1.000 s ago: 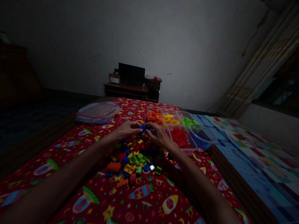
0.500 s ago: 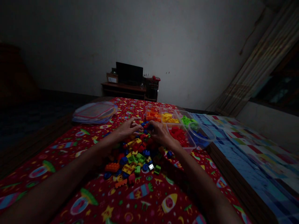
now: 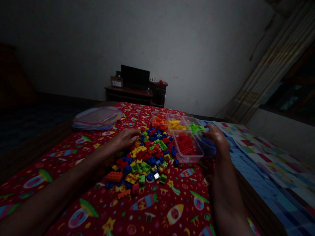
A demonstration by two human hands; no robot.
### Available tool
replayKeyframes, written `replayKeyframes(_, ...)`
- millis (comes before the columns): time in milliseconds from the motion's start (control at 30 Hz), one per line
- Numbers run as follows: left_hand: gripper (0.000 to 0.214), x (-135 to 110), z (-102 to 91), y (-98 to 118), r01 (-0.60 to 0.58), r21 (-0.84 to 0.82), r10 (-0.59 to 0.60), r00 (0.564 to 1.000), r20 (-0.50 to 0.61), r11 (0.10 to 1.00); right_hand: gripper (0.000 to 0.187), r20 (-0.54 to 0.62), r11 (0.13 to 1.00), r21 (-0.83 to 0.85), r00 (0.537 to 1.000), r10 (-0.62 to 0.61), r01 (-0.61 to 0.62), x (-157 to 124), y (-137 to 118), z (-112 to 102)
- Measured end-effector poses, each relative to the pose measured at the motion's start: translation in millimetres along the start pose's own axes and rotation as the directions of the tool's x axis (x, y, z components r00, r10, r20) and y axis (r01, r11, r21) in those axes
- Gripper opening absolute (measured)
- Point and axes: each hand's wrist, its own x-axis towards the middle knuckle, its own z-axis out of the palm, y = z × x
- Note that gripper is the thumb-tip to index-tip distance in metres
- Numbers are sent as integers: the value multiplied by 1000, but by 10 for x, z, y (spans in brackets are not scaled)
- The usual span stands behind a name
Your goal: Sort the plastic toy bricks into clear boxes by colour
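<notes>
A heap of small plastic bricks (image 3: 145, 157) in red, blue, yellow, green and orange lies on a red patterned cloth (image 3: 152, 213). My left hand (image 3: 126, 137) rests at the heap's far left edge, fingers curled onto the bricks. My right hand (image 3: 214, 135) hovers over a round clear tub (image 3: 208, 148) with blue bricks, fingers bent down into it; what they hold is hidden. Clear tubs of red bricks (image 3: 188, 147), orange bricks (image 3: 158, 120), yellow bricks (image 3: 176, 123) and green bricks (image 3: 194, 126) stand beside it.
A stack of clear lids (image 3: 97, 117) lies at the far left of the cloth. A checked blue mat (image 3: 265, 164) lies to the right. A low wooden shelf with a dark screen (image 3: 135, 78) stands against the back wall. The room is dim.
My right hand has left the heap and swung right, over the round tub of blue bricks. My left hand has stayed at the heap's far edge, fingers curling down.
</notes>
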Motion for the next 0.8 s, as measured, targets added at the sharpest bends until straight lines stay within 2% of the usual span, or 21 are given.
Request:
replayKeyframes(100,37,-24,47,24,-16,-14,16,999,41,1000,34,-124,994,81,990,-64,74,-29,-139,-37)
replayKeyframes(167,43,-55,103,63,-52,-12,53,997,60,999,32,-211,968,158,964,-160,195,-102,-393,-64)
replayKeyframes(233,44,-87,157,107,-89,-3,89,994,66,996,30,-192,891,264,925,-327,370,-225,-723,-54)
replayKeyframes(300,42,-102,189,142,-98,-11,99,993,63,995,29,-111,764,367,840,-531,531,-389,-1061,17)
replayKeyframes(367,39,-94,185,164,-79,-43,82,995,54,996,27,4,649,415,712,-703,638,-571,-1346,146)
replayKeyframes(467,30,-55,134,173,-28,-113,34,998,49,993,24,5,448,443,498,-867,777,-794,-1616,374)
replayKeyframes(500,27,-42,112,170,-4,-138,11,999,50,990,24,7,407,435,449,-893,803,-841,-1663,439)
replayKeyframes(533,25,-30,91,165,24,-163,-15,998,53,986,22,19,392,422,424,-905,818,-870,-1692,491)
replayKeyframes(567,24,-20,71,157,53,-186,-44,998,55,981,21,37,401,406,424,-905,821,-882,-1704,529)
replayKeyframes(667,24,-1,16,124,115,-270,-103,993,60,956,15,75,465,401,477,-876,789,-843,-1667,571)
replayKeyframes(800,30,18,-33,69,130,-445,-113,992,64,886,12,97,527,391,535,-839,755,-733,-1564,565)
